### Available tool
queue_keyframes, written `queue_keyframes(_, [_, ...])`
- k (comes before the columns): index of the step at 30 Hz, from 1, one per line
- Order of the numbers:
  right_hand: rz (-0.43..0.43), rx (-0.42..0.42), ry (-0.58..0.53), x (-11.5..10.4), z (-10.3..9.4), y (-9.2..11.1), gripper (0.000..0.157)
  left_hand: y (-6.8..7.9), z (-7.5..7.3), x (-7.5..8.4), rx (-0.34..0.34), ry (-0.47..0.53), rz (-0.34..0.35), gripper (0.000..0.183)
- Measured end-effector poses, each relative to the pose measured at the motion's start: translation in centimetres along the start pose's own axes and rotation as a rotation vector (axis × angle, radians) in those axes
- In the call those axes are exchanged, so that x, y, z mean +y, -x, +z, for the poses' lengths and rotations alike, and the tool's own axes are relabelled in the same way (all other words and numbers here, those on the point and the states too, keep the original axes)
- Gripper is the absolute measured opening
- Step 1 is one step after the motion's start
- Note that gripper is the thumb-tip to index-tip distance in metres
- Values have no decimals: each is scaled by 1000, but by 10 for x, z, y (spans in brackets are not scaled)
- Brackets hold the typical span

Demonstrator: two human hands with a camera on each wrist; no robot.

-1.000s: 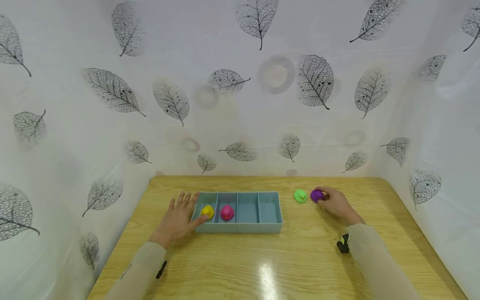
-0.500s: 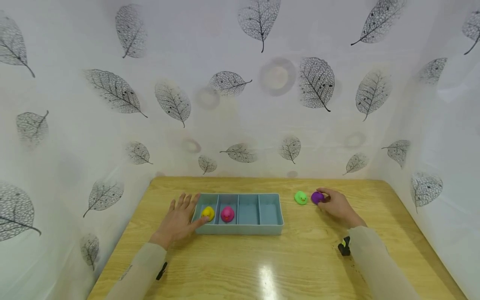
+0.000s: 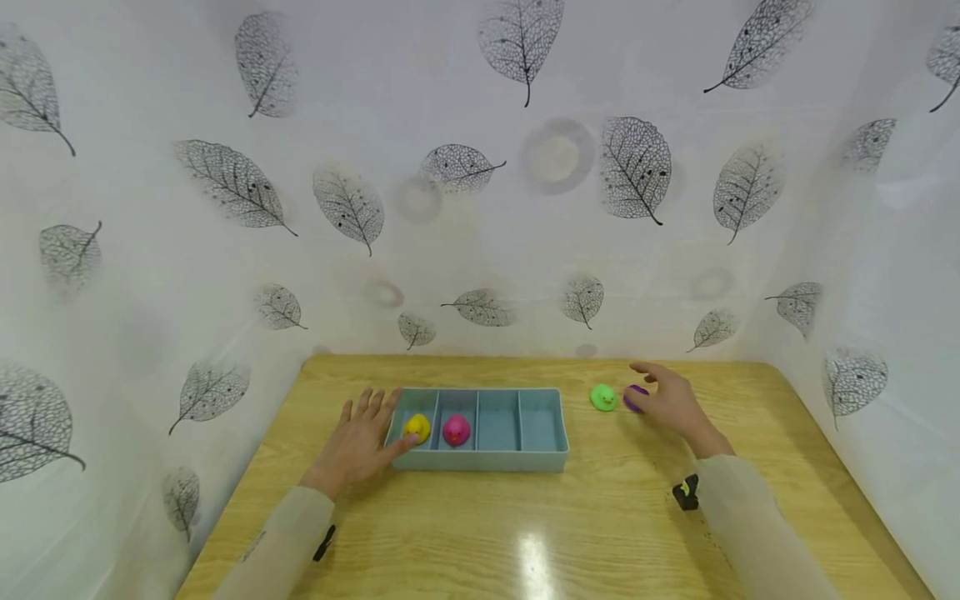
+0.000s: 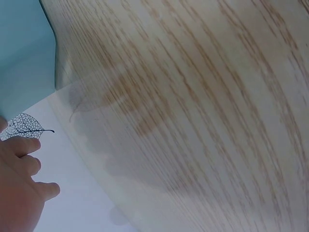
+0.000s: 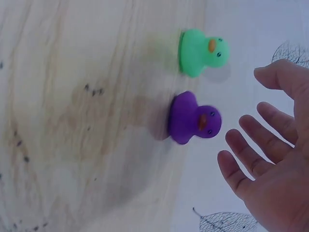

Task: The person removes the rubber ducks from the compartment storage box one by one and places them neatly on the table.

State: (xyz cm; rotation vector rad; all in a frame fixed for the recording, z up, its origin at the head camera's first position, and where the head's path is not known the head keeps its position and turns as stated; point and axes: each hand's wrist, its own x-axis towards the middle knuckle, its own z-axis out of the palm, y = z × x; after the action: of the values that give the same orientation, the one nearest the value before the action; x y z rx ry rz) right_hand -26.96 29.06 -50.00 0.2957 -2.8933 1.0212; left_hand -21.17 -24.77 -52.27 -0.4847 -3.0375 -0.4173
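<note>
At the left end of a pale blue tray (image 3: 495,462) my left hand (image 3: 354,446) lies with spread fingers, its thumb over the front rim. The tray has several compartments in a row. A yellow rubber duck (image 3: 418,424) sits in the leftmost, partly behind the thumb, and a pink rubber duck (image 3: 456,431) in the one beside it. Over a purple rubber duck (image 5: 193,119) hovers my right hand (image 3: 677,407), fingers parted and apart from the duck in the right wrist view. Close to it stands a green rubber duck (image 5: 198,53).
The wooden table (image 3: 450,533) extends in front of the tray and around the ducks. A white, leaf-patterned sheet (image 3: 495,233) closes off the back and both sides. In the left wrist view, the tray's outer wall (image 4: 24,53) shows at upper left.
My right hand held the purple duck between thumb and fingers; now the fingers have spread and lifted off it. The duck stays on the table beside the green one. My left hand keeps its place.
</note>
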Motion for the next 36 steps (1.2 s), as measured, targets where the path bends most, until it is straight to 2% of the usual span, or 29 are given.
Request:
queue_keyframes(4, [-57,33,-17,-11,4,-2,55,0,0,0,-2,7,-2,94])
queue_keyframes(10, [-105,5,-64,-27,12,-5,56,0,2,0,-12,4,-11,94])
queue_keyframes(25, [-251,-13,-42,-71,40,-10,53,0,-2,3,-17,16,-11,93])
queue_keyframes(36, [-293,-23,-47,-90,49,-13,52,0,-3,3,-21,18,-16,94])
